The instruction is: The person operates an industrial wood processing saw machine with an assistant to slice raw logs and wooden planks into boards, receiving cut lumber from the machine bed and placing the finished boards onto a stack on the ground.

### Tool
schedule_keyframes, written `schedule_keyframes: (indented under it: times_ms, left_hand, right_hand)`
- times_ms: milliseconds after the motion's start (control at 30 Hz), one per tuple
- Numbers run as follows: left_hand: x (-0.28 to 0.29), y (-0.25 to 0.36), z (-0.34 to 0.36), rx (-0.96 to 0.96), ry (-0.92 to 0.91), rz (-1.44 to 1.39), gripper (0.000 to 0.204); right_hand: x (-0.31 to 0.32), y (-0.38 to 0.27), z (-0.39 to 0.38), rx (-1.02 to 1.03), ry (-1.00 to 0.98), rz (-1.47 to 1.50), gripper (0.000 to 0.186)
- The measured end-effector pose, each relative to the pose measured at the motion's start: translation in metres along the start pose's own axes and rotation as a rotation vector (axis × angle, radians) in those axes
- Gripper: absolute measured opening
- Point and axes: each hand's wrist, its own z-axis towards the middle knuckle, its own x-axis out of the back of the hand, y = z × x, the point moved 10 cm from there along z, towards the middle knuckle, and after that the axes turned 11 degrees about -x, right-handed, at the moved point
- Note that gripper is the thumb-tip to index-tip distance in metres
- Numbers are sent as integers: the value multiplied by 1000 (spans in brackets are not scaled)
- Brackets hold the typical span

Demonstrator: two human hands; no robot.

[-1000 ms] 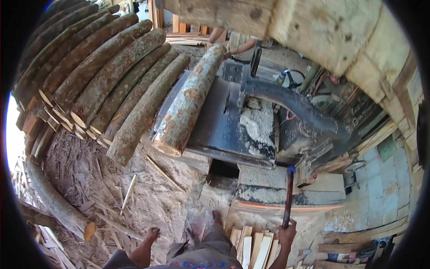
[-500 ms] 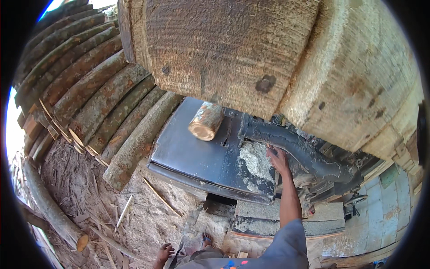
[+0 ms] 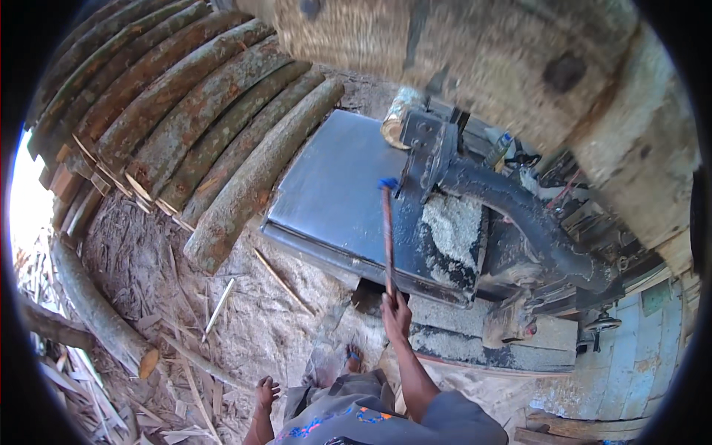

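My right hand [image 3: 397, 317] is closed round the near end of a thin reddish-brown stick [image 3: 388, 237] with a blue tip. The stick reaches out over a dark metal machine table [image 3: 326, 185], its tip beside the slot near the blade guide bracket [image 3: 430, 137]. A short cut log [image 3: 394, 127] lies at the table's far side, partly hidden by that bracket. Pale sawdust [image 3: 451, 230] is heaped on the table's right part. Low at my side hangs my left hand [image 3: 268, 391], fingers loosely bent and apart, holding nothing.
Long logs [image 3: 237, 170] are stacked along the table's left. A large wooden beam [image 3: 475, 52] hangs across the top. A curved metal arm [image 3: 519, 208] runs to the right. Wood scraps [image 3: 89, 393], a bent log [image 3: 100, 304] and loose sticks [image 3: 219, 308] litter the sawdust-covered ground.
My right hand has come back from the sawdust heap to the table's near edge, and the stick now shows fully. The short log is farther back, beside the bracket. The whole view has shifted.
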Motion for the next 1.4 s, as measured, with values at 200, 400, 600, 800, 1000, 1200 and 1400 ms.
schedule_keyframes:
  times_ms: [200, 400, 600, 800, 1000, 1200, 1400]
  left_hand:
    - [-12, -35, -22, 99, -215, 112, 45]
    - [46, -51, -33, -18, -323, 190, 50]
    - [161, -170, 35, 190, -445, 171, 52]
    - [172, -97, 76, 195, -484, 588, 44]
    - [25, 62, 162, -314, -517, 405, 44]
    - [-84, 153, 122, -342, -594, 313, 51]
    - [-213, 258, 85, -267, -675, 307, 77]
  right_hand:
    - [-38, -53, 159, 156, 190, -233, 32]
    - [-30, 57, -15, 138, 249, -330, 39]
    - [118, 234, -237, -258, 661, -138, 31]
    - [291, 224, -261, -410, 887, -401, 40]
    - [401, 134, -197, -512, 855, -863, 39]
    - [281, 26, -83, -109, 1003, -956, 52]
    - [39, 31, 41, -154, 97, -86, 61]
